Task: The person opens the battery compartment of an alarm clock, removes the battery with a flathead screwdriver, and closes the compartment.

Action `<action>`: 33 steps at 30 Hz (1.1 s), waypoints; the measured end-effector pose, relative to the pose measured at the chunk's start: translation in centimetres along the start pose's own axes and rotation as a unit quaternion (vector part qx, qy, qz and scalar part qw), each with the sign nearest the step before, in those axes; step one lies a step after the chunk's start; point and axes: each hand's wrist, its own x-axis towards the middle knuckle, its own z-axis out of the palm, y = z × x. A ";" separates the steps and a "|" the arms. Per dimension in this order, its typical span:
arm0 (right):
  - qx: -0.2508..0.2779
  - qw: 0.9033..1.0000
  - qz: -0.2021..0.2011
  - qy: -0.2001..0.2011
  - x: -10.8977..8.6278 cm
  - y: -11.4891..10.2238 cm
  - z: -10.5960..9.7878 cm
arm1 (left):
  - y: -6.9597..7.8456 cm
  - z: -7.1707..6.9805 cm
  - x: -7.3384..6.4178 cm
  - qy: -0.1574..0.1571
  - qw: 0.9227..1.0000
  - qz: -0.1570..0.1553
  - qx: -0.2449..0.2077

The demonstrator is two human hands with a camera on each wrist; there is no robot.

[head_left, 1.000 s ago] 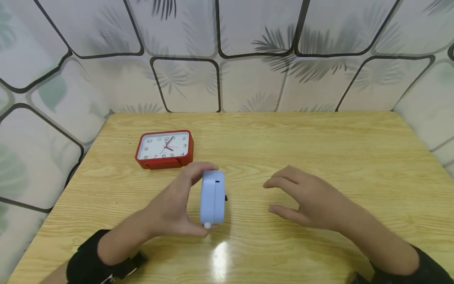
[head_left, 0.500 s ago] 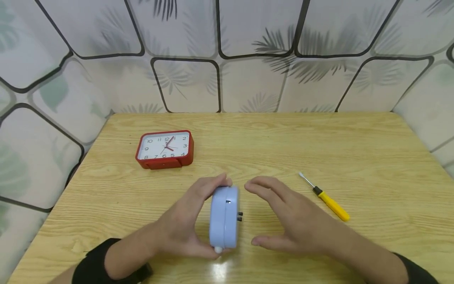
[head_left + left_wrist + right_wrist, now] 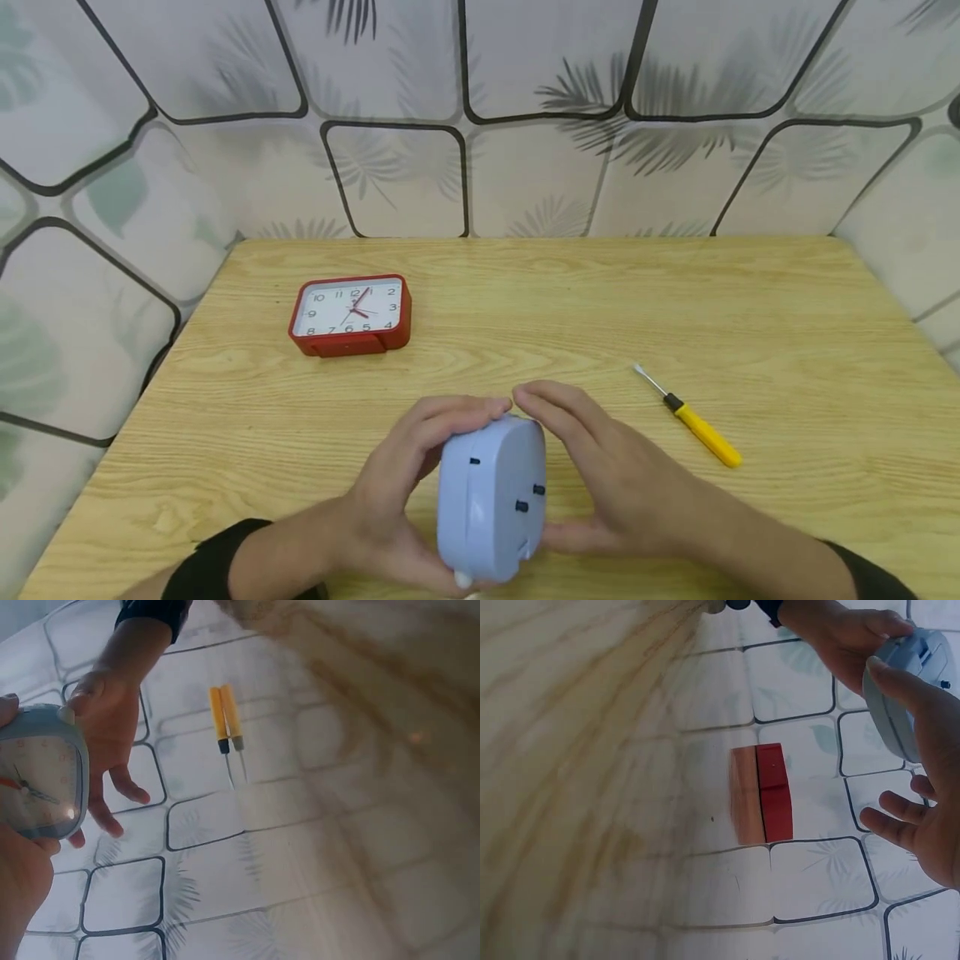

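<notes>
A light blue alarm clock is held up over the near middle of the table. My left hand grips it by the top and bottom edges. In the head view its back, with small black knobs, is turned partly to the right; the left wrist view shows the dial of the blue alarm clock. My right hand is beside the back, fingers extended and spread. In the right wrist view the thumb of my right hand lies against the clock's rim, while the other fingers stay apart from it.
A red rectangular alarm clock lies face up at the back left of the wooden table. To the right lies a screwdriver with a yellow handle. A patterned wall covering runs behind the table.
The blue clock has come nearer and slightly right, and its back has turned more into view. My right hand has moved left to the clock, uncovering the screwdriver.
</notes>
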 end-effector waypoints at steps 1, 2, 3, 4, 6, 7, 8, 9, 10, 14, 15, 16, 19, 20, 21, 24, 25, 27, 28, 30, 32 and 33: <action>0.003 1.000 -0.010 0.008 0.1 0.0 0.0 | 0.1 0.1 0.0 0.000 1.000 0.005 -0.004; 0.004 1.000 -0.018 0.015 0.2 0.0 0.1 | 0.1 0.1 0.1 0.000 1.000 0.010 -0.005; 0.006 0.999 -0.025 0.021 0.2 -0.1 0.1 | 0.1 0.1 0.1 0.000 1.000 0.014 -0.004; 0.010 0.999 -0.030 0.025 0.3 -0.1 0.1 | 0.1 0.1 0.1 0.002 1.000 0.017 -0.002; 0.015 0.999 -0.030 0.027 0.3 -0.1 0.2 | 0.2 0.1 0.2 0.007 1.000 0.020 0.001; 0.018 0.999 -0.028 0.027 0.3 -0.2 0.2 | 0.3 0.0 0.2 0.008 1.000 0.020 0.002; 0.023 0.999 -0.027 0.028 0.3 -0.3 0.2 | 0.3 0.0 0.2 0.008 1.000 0.022 0.002; 0.028 0.999 -0.027 0.028 0.3 -0.3 0.3 | 0.3 0.0 0.3 0.007 1.000 0.022 0.002; 0.035 0.999 -0.027 0.027 0.4 -0.4 0.3 | 0.4 -0.1 0.3 0.005 1.000 0.021 0.000; 0.056 0.998 -0.015 0.024 0.5 -0.8 0.4 | 0.4 -0.3 0.4 -0.007 1.000 0.025 -0.004; 0.062 0.998 -0.011 0.023 0.5 -1.0 0.3 | 0.5 -0.3 0.4 -0.010 1.000 0.026 -0.006; 0.068 0.997 -0.006 0.021 0.5 -1.1 0.3 | 0.5 -0.4 0.4 -0.014 1.000 0.027 -0.008; 0.082 0.996 0.008 0.019 0.5 -1.3 0.3 | 0.4 -0.4 0.4 -0.027 0.999 0.029 -0.021; 0.085 0.996 0.010 0.020 0.5 -1.4 0.3 | 0.4 -0.4 0.4 -0.030 0.999 0.027 -0.026; 0.087 0.996 0.012 0.020 0.5 -1.4 0.3 | 0.4 -0.4 0.3 -0.033 0.999 0.025 -0.030; 0.083 0.996 0.014 0.024 0.5 -1.4 0.4 | 0.3 -0.3 0.2 -0.040 0.998 0.019 -0.035; 0.079 0.996 0.012 0.026 0.5 -1.4 0.4 | 0.3 -0.3 0.1 -0.041 0.998 0.016 -0.034; 0.074 0.997 0.009 0.029 0.5 -1.4 0.4 | 0.3 -0.2 0.0 -0.041 0.999 0.014 -0.026; 0.072 0.997 0.008 0.030 0.5 -1.3 0.4 | 0.3 -0.2 0.0 -0.041 0.999 0.014 -0.020; 0.066 0.997 0.007 0.032 0.5 -1.3 0.4 | 0.3 -0.1 -0.1 -0.043 0.999 0.014 0.001; 0.061 0.998 0.007 0.033 0.5 -1.2 0.4 | 0.3 -0.1 -0.1 -0.045 0.999 0.015 0.027; 0.058 0.998 0.007 0.034 0.5 -1.2 0.4 | 0.3 -0.1 0.0 -0.046 0.998 0.016 0.040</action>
